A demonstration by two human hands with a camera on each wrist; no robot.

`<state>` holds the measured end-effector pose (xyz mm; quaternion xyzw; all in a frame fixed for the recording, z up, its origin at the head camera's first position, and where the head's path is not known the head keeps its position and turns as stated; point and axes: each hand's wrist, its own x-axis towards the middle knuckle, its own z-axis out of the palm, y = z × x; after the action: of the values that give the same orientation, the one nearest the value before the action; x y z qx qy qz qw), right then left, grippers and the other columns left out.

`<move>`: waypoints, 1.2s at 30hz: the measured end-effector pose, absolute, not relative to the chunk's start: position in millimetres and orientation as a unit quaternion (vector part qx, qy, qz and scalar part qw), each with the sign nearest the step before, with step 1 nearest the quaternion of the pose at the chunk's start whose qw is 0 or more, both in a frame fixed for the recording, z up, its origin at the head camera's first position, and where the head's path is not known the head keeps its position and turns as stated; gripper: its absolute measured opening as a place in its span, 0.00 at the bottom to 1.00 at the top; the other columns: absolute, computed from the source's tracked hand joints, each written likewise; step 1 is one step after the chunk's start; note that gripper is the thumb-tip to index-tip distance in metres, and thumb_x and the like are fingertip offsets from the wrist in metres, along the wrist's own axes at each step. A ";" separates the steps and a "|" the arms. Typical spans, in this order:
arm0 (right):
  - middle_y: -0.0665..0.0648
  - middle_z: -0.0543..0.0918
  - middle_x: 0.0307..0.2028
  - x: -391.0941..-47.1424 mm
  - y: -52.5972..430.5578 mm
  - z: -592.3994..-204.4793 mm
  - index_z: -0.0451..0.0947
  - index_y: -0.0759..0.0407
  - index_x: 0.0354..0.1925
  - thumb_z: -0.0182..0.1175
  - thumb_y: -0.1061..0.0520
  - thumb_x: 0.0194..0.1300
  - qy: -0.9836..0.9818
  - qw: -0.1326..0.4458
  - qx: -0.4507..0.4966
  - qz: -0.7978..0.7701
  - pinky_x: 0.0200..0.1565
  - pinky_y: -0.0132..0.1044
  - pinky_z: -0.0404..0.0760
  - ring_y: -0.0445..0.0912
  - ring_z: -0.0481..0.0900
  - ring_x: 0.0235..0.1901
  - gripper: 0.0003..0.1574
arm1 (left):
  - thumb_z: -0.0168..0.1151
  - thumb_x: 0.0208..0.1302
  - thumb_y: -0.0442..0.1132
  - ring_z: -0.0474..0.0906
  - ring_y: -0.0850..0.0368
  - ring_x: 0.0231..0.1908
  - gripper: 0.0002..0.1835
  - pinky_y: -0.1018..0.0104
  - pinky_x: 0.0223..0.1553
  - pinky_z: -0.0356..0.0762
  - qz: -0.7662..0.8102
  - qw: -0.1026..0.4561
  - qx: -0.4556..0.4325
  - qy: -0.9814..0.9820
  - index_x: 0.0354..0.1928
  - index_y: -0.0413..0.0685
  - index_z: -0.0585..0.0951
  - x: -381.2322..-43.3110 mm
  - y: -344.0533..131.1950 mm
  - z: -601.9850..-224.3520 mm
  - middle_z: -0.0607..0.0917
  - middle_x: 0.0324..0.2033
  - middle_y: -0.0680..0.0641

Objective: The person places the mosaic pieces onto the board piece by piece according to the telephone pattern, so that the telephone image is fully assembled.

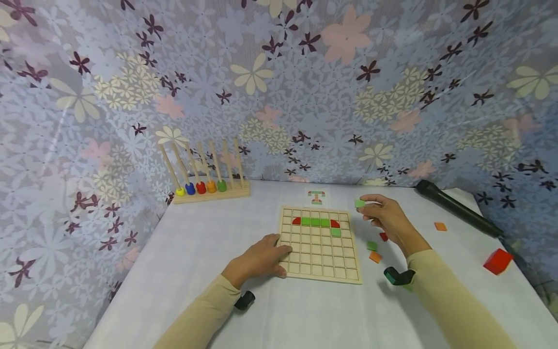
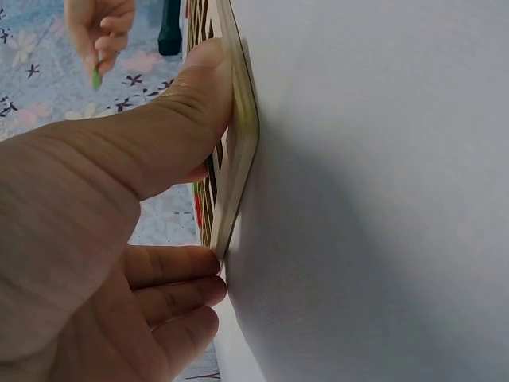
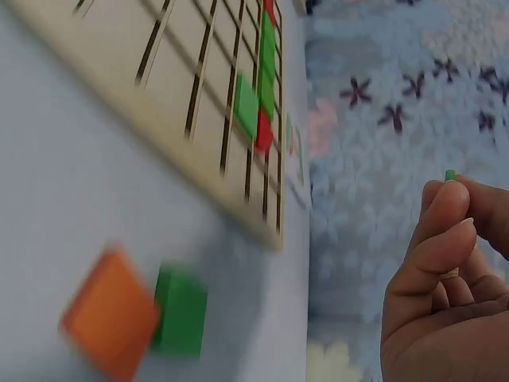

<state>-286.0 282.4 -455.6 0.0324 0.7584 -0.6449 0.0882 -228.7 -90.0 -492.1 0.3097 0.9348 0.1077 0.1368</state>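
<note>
A square wooden grid board [image 1: 310, 245] lies flat on the table. My left hand [image 1: 260, 257] grips its left side, with the thumb over the grid and other fingers [image 2: 181, 299] at the edge. Near the top of the board, a row holds three green tiles [image 1: 316, 222] between two rounded red pieces [image 1: 334, 223]. One more green tile [image 1: 335, 232] sits below the row's right end. Between thumb and fingertips, my right hand [image 1: 383, 215] pinches a small green tile [image 1: 359, 203], raised beyond the board's upper right corner.
Behind the board lies a pattern card [image 1: 316, 197]. To its right are loose tiles: green [image 1: 372, 245], orange [image 1: 375, 257] and red [image 1: 383, 236]. Farther right are another orange tile [image 1: 441, 226], a red block [image 1: 498, 261] and a dark tube [image 1: 459, 208]. A bead rack [image 1: 212, 192] stands back left.
</note>
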 end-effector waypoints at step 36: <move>0.56 0.82 0.37 -298.0 126.8 -500.3 0.82 0.59 0.49 0.71 0.59 0.60 0.901 0.124 -0.071 -0.409 0.36 0.41 0.77 0.49 0.76 0.34 0.18 | 0.73 0.57 0.58 0.64 0.40 0.71 0.37 0.49 0.68 0.69 0.097 0.112 0.332 0.931 0.68 0.56 0.76 -228.3 -91.5 -491.5 0.68 0.70 0.34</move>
<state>-298.0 126.8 -500.3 -0.0712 0.9012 -0.4092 0.1241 -228.3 -91.5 -491.5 0.3325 0.9314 0.0967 0.1119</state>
